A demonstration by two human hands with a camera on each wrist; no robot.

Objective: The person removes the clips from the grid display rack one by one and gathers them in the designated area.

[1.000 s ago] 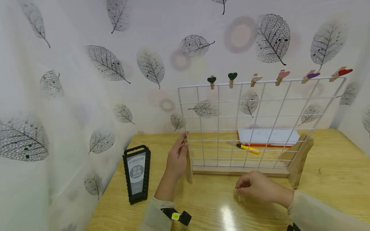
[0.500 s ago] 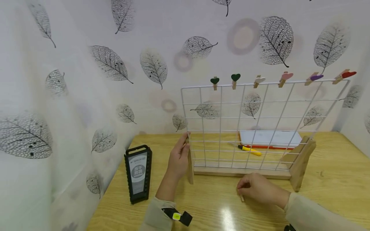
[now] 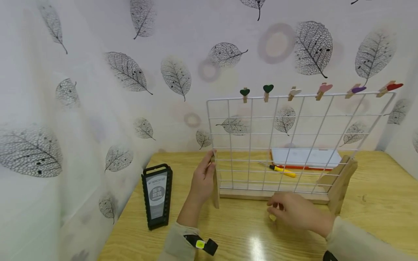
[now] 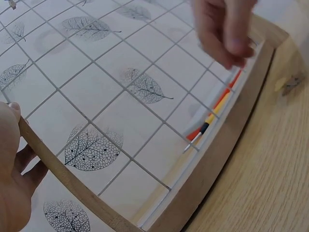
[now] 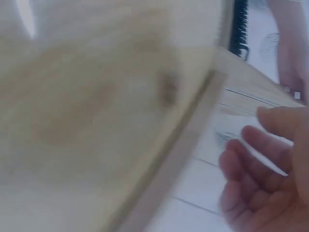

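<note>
A white wire grid (image 3: 261,141) stands in a wooden stand (image 3: 274,196). My left hand (image 3: 203,179) grips the stand's left upright, which the left wrist view shows running past the fingers. In front of the bottom bar my right hand (image 3: 297,212) hovers with loosely bent fingers. The right wrist view shows nothing between those fingers (image 5: 231,159). Below them is a small clothespin (image 3: 272,217) with a yellow part, blurred; in the left wrist view it is apart from the hand. Several heart-topped clothespins, one of them the red clothespin (image 3: 392,87), sit along the grid's top wire.
Behind the grid lie a yellow screwdriver (image 3: 284,171) and a white, red-edged flat case (image 3: 305,157). A black wrench-set holder (image 3: 157,197) lies on the table at the left. A leaf-patterned curtain (image 3: 176,78) hangs behind the table.
The right hand's fingers have loosened and the clothespin has left their pinch, now below the fingertips. My left hand keeps its hold on the stand. The head view has shifted slightly.
</note>
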